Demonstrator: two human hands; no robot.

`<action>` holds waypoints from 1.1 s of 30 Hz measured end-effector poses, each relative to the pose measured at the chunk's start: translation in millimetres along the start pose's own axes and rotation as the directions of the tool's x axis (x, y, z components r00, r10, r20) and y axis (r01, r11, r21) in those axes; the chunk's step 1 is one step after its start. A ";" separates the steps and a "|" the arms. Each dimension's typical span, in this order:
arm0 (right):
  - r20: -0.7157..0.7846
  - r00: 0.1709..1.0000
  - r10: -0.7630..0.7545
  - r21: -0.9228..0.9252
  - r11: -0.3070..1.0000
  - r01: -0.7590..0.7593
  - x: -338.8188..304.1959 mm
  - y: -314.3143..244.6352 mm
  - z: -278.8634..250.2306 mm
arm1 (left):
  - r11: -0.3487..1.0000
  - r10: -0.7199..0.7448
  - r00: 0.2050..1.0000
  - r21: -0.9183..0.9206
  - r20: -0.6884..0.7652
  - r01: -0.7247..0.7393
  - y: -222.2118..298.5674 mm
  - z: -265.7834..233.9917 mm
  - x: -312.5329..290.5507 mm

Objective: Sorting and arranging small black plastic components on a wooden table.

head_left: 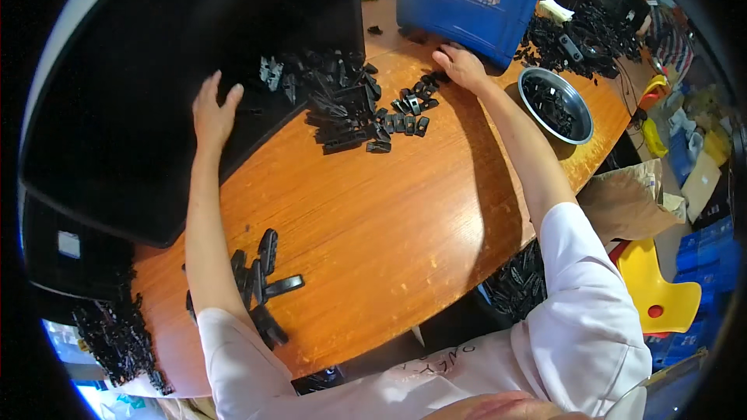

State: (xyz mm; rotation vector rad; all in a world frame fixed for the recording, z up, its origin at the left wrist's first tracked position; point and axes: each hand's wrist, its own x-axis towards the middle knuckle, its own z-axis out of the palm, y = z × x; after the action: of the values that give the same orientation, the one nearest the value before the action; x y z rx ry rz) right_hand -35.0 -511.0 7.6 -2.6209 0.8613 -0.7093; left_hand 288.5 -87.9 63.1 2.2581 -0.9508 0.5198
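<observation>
My left hand (212, 115) is open, thumb and fingers apart, in front of the dark inner wall of a large black bin (156, 93). No part shows in it. Right of it, a heap of black plastic parts (342, 101) spills from the bin's edge onto the wooden table (373, 210). My right hand (464, 68) rests at the foot of a blue plastic crate (471, 8), fingers loosely stretched to the left. Just below its fingertips lie small black clips (412, 103), some lined up in a short row. Whether the fingertips touch a clip I cannot tell.
A metal bowl (555, 106) of black parts stands at the right. Beyond it lies a larger black pile (583, 39). Longer black pieces (261, 276) lie by my left forearm, more parts (120, 338) at the left corner. A yellow chair (657, 288) stands right of the table.
</observation>
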 end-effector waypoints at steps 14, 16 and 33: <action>0.127 0.992 -0.020 0.298 0.954 -0.019 59.7 -35.5 31.5 | 0.984 -0.136 0.955 -0.076 0.264 0.162 -28.3 75.7 20.9; -0.073 0.968 -0.239 0.291 0.923 0.250 78.5 -11.1 47.9 | 0.992 -0.031 0.977 -0.116 0.213 0.057 -16.9 84.7 33.6; 0.138 0.918 -0.373 0.062 0.928 0.368 142.6 -67.8 71.3 | 0.968 -0.250 0.968 -0.006 -0.010 0.250 -9.4 84.3 37.3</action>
State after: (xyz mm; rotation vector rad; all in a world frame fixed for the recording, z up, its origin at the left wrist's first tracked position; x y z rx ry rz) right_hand 135.0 -537.7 27.6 -2.7922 0.3060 -0.6000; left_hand 329.6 -158.4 19.2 2.3255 -0.6466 0.4160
